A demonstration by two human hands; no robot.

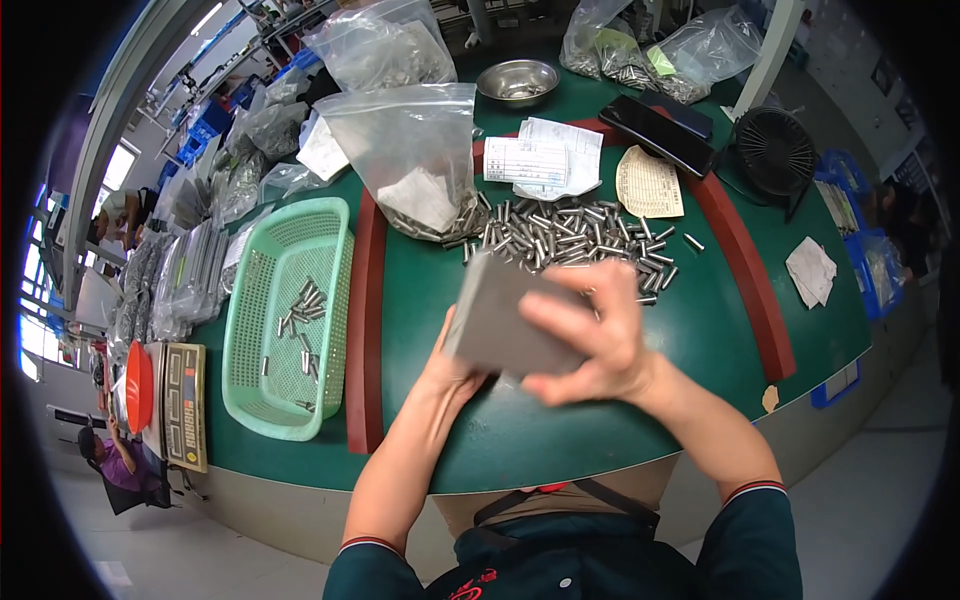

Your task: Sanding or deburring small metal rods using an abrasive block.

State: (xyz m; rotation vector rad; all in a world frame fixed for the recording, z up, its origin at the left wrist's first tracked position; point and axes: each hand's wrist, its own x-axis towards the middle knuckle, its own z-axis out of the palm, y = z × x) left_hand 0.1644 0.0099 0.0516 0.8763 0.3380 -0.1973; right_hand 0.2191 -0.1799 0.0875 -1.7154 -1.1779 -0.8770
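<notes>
A dark grey rectangular block [500, 315] is tilted above the table's middle, somewhat blurred. My left hand [455, 370] grips it at its lower left edge; most of those fingers are hidden behind it. Over the block's right part lies my right hand [600, 345], thumb and fingers apart and smeared by motion. Whether its fingertips press on the block's face is hard to see. Just beyond both hands spreads a pile of short silver metal pins [560, 235].
A green plastic basket [340, 330] with several pins stands left, beside a red strip [366, 330]. Another red strip [745, 275] runs right. Behind the pile are a clear bag [400, 130], papers [540, 165], a metal bowl [518, 83], a phone [655, 135] and a black fan [770, 155].
</notes>
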